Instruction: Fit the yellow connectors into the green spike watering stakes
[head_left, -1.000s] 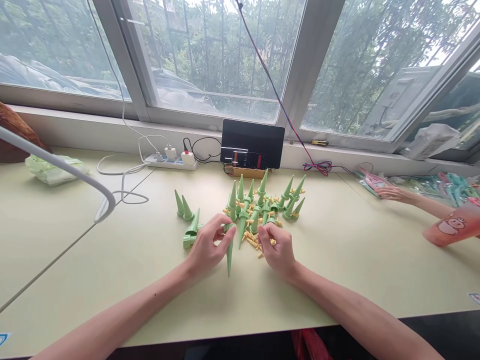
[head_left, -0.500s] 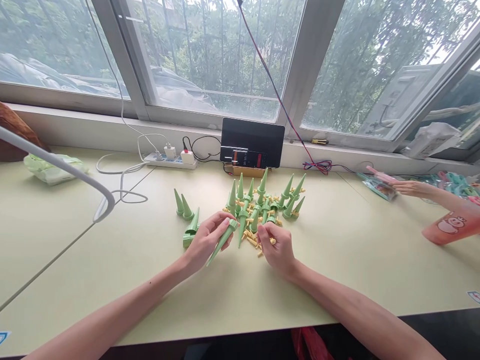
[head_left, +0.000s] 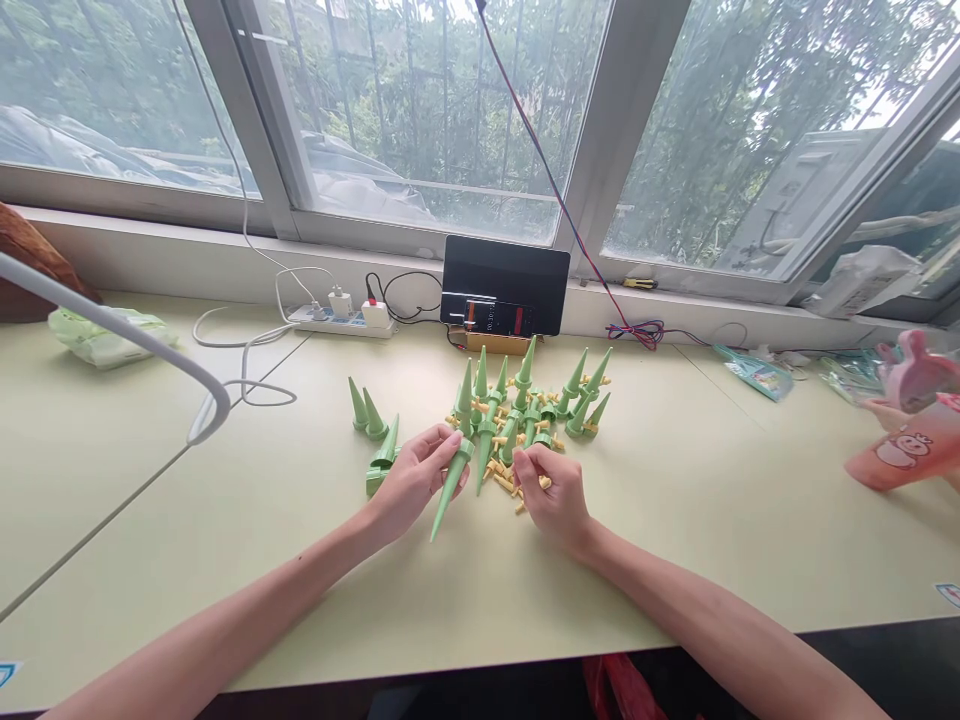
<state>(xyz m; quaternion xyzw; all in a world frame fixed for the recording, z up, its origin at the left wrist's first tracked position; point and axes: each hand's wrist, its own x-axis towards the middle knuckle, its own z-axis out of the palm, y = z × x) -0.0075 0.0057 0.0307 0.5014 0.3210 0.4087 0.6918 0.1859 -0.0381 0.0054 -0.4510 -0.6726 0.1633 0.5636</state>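
Note:
My left hand [head_left: 415, 478] pinches a green plastic plant-watering spike [head_left: 452, 488] near its collar, and the long point slants down toward me. My right hand [head_left: 553, 490] is closed in a loose fist a short way to the right; whatever its fingers hold, if anything, is hidden. Beyond both hands lies a cluster of more green spikes [head_left: 486, 430], several standing point up. Small yellow valve-like pieces [head_left: 504, 478] are scattered among them, close to my right fingertips. A few separate spikes [head_left: 387, 447] stand or lie just left of my left hand.
A dark tablet [head_left: 504, 275] leans at the window behind the cluster. A power strip [head_left: 345, 321] with cables lies to its left, a green soft packet [head_left: 112, 335] farther left. On the right are an orange-pink cup [head_left: 900, 450], plastic packets [head_left: 756, 372] and another person's hand near a pink object [head_left: 919, 375].
The spike in my left hand has swung, its point moving right and steeper downward. My right hand stays in place. At right, the other person's hand has drawn back toward the cup with the pink object.

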